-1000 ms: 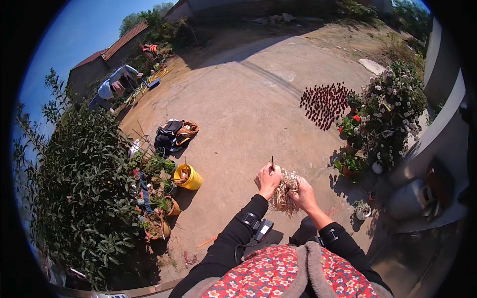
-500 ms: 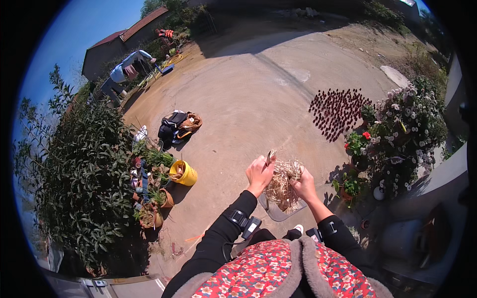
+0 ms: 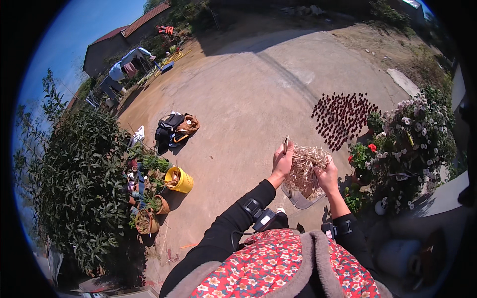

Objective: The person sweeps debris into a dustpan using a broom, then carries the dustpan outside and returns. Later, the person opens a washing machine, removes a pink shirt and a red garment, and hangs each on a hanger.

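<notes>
A loose, tangled bundle of pale dry straw [image 3: 305,166] is stretched between my two hands in front of me. My left hand [image 3: 281,165] is closed at its left side. A thin curved piece [image 3: 286,144] sticks up above that fist; its kind is unclear. My right hand [image 3: 327,178] has its fingers closed on the right edge of the straw. Under the bundle a grey, tray-like container [image 3: 297,198] partly shows, and the straw hides most of its inside.
A yellow bucket [image 3: 183,182] and potted plants stand left, with a dark bag [image 3: 169,127] farther off. Many small dark red pieces [image 3: 342,119] are spread on the concrete ground [image 3: 243,104] at right, beside flowering plants [image 3: 405,144]. Left is a leafy bush [image 3: 82,184].
Both hands and the straw have shifted right and slightly upward in the picture. The straw now covers more of the container. The whole view has also turned a little.
</notes>
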`<state>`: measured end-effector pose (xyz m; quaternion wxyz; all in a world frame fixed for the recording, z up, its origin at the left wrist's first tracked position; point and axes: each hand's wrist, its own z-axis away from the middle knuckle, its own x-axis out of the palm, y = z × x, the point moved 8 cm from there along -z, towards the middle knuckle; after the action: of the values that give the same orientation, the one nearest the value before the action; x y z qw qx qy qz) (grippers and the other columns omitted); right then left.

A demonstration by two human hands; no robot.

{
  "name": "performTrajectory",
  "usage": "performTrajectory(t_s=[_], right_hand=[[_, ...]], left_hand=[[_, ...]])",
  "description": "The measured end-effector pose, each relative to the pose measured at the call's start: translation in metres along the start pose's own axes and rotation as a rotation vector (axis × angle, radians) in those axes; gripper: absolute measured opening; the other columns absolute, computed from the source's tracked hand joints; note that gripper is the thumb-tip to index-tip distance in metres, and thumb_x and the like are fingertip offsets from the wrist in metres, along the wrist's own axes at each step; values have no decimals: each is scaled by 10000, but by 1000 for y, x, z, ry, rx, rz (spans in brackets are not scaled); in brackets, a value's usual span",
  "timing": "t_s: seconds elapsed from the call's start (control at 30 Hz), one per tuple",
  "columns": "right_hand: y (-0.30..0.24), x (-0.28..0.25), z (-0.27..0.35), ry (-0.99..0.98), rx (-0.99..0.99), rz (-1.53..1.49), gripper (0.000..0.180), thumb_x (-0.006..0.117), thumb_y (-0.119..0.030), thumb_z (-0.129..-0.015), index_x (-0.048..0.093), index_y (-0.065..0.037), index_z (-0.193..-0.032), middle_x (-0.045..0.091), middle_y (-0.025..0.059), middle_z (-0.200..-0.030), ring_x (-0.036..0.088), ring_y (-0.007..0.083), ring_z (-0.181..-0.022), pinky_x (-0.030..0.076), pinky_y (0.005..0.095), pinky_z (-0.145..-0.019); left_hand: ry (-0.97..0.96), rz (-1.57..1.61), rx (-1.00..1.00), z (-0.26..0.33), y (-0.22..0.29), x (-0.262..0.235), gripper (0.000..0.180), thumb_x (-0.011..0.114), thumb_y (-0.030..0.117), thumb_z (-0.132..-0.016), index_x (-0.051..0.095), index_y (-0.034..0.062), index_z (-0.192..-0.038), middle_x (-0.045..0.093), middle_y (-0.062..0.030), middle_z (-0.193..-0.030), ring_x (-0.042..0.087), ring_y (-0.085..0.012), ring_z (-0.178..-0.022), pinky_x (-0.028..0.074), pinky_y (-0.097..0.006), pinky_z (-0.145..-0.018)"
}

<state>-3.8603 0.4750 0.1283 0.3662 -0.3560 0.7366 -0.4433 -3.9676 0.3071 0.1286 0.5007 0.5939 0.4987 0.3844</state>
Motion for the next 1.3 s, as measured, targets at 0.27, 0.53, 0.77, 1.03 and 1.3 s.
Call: performTrajectory(t_s=[0.27,0.53,0.77,1.03,1.3], right_hand=[[84,-37,-40,260,293,-303,256,597,-8,-860,554,-30,-1111,657,29,-1001,607,94,-892,484,252,-805],[138,-89,-37,612,436,-284,211,563,-25,-882,593,-14,-1090,631,1,-950,573,85,-824,468,247,-773],[182,-177,-60,923,416,-676,187,533,-31,-902,606,-17,-1074,646,15,-984,600,109,-855,493,271,-763],[235,-329,-24,1197,408,-503,235,532,-15,-898,576,-22,-1129,633,23,-1031,593,110,-896,487,268,-793],[267,-448,17,1152,751,-281,269,561,-39,-847,590,16,-1109,653,65,-979,640,156,-809,520,305,-716]], left_hand=[[-139,112,-197,-94,-53,35,429,508,499,-959,434,144,-728,395,77,-669,363,-40,-630,314,-236,-563],[-246,-225,201,-156,-59,70,523,453,498,-976,535,1,-835,507,-84,-907,465,-184,-834,397,-317,-772],[-183,-513,315,-210,-82,56,418,512,437,-961,585,27,-914,575,-119,-931,519,-257,-880,423,-389,-787],[60,-771,143,-261,-123,11,470,503,520,-944,557,62,-1034,565,-96,-912,490,-231,-912,410,-375,-836],[181,-704,12,-304,-140,0,510,485,494,-965,545,-11,-998,601,-71,-811,559,-163,-739,444,-310,-670]])
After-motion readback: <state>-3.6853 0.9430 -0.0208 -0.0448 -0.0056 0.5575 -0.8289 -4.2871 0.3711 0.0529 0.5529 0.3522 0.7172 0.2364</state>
